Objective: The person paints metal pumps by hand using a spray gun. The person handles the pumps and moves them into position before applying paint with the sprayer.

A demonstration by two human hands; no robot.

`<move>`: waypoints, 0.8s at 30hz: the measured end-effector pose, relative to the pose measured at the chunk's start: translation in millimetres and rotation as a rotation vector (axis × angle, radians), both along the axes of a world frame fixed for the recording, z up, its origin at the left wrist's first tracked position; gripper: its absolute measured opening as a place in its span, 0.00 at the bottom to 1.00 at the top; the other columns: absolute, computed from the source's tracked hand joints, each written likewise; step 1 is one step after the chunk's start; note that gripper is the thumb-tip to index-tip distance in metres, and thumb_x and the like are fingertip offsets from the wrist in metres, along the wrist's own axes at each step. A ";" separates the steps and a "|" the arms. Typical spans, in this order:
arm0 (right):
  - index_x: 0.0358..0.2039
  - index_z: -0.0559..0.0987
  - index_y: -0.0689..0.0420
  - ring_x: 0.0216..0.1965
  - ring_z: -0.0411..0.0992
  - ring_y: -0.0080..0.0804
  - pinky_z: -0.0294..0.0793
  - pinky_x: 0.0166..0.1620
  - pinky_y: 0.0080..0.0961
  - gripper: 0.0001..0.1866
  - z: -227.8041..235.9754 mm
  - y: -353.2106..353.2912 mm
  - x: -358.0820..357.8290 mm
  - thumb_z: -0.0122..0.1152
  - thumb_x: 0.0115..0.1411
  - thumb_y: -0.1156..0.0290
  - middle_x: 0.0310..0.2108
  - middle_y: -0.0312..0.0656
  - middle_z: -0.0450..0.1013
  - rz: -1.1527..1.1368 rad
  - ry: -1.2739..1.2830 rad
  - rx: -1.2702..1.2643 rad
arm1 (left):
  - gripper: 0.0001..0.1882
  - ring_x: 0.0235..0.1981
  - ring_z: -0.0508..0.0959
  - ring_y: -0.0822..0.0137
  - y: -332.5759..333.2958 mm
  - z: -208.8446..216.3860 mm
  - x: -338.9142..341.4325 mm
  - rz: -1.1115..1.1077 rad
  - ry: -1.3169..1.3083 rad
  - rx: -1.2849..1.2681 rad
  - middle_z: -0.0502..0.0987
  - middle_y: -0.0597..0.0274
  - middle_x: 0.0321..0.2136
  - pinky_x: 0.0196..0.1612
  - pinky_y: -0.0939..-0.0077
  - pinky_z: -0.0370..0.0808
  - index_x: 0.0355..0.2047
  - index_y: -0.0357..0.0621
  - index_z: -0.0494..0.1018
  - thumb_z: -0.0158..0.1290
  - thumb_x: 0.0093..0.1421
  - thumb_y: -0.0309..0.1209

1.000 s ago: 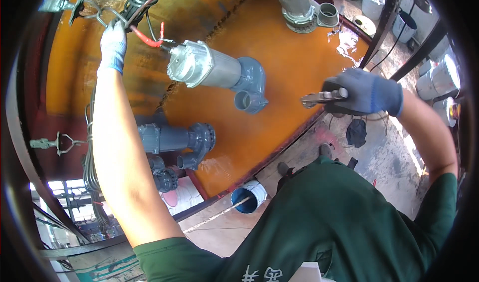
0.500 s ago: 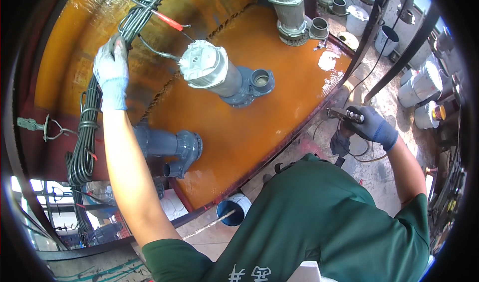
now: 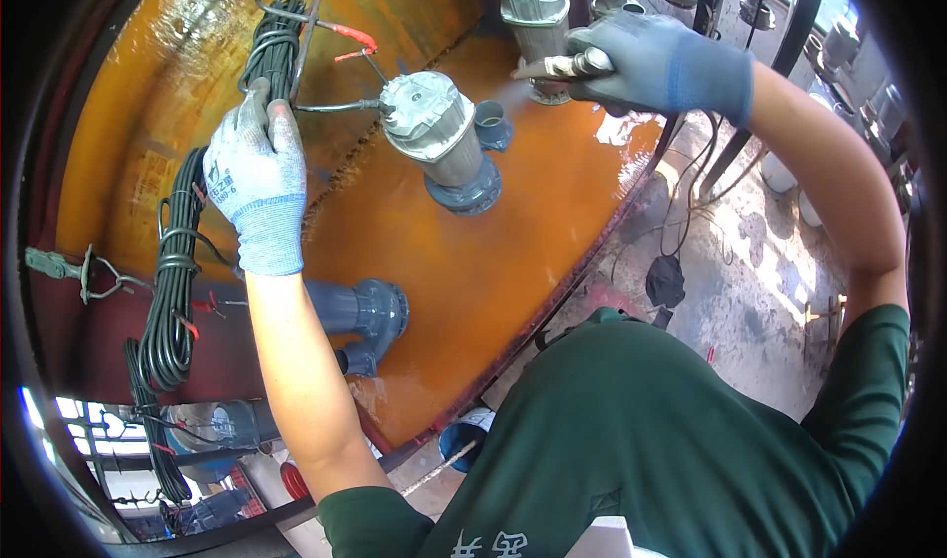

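Observation:
My left hand (image 3: 258, 163), in a white and light-blue glove, is closed round the lower end of a coiled black cable (image 3: 271, 53) hanging from a metal hook. A lead runs from there to a submersible pump (image 3: 434, 129) with a silver upper body and blue-grey base. My right hand (image 3: 646, 60), in a dark grey glove, grips a metal spray gun (image 3: 562, 67) raised at the pump's right. A faint mist shows at the gun's nozzle, toward the pump's blue-grey outlet (image 3: 492, 124). The gun's trigger is hidden by my fingers.
An orange-stained panel (image 3: 473, 282) lies behind and beneath the pump. Another blue-grey pump (image 3: 365, 311) hangs lower left, near more coiled cable (image 3: 173, 282). A silver pump (image 3: 535, 15) is at the back. A blue bucket (image 3: 464, 440) stands near my body; a dark hose (image 3: 688, 203) trails right.
My right hand has lifted the spray gun up and leftward to beside the pump, and mist now shows. My left hand, still on the cable, has shifted slightly right; the pump has turned.

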State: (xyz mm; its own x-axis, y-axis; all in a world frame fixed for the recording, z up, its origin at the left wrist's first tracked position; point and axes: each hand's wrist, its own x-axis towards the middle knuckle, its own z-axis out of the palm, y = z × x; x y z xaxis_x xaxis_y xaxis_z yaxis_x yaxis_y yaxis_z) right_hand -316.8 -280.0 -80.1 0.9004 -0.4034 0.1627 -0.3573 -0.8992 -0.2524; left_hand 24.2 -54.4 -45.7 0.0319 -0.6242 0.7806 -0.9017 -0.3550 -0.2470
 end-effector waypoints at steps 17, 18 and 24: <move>0.45 0.82 0.58 0.31 0.85 0.33 0.83 0.41 0.34 0.19 4.7 -36.4 68.4 0.58 0.72 0.54 0.33 0.46 0.85 0.043 0.135 0.057 | 0.19 0.50 0.82 0.47 -4.1 -14.0 20.7 -0.046 -0.044 -0.053 0.84 0.47 0.48 0.56 0.53 0.76 0.55 0.37 0.80 0.53 0.68 0.34; 0.45 0.83 0.57 0.30 0.85 0.32 0.83 0.40 0.34 0.19 -2.9 -42.4 70.4 0.58 0.71 0.54 0.32 0.45 0.85 0.101 0.050 0.035 | 0.20 0.51 0.82 0.48 -4.2 -13.9 24.8 -0.042 -0.051 -0.054 0.84 0.48 0.49 0.58 0.54 0.75 0.56 0.37 0.80 0.53 0.68 0.34; 0.46 0.83 0.58 0.29 0.84 0.28 0.82 0.39 0.30 0.17 -39.4 -62.4 47.7 0.60 0.67 0.59 0.24 0.42 0.84 -0.011 0.341 0.389 | 0.19 0.51 0.82 0.45 -6.7 -12.2 33.9 -0.082 0.049 -0.066 0.83 0.45 0.51 0.58 0.53 0.75 0.55 0.36 0.80 0.51 0.68 0.32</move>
State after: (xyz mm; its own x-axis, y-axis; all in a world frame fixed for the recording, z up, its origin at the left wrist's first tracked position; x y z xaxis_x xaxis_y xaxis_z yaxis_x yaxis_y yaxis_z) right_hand -269.1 -342.4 -119.5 0.8713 -0.3856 -0.3036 -0.4868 -0.7575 -0.4349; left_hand 58.2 -61.1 -57.9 0.0221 -0.5735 0.8189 -0.9386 -0.2940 -0.1805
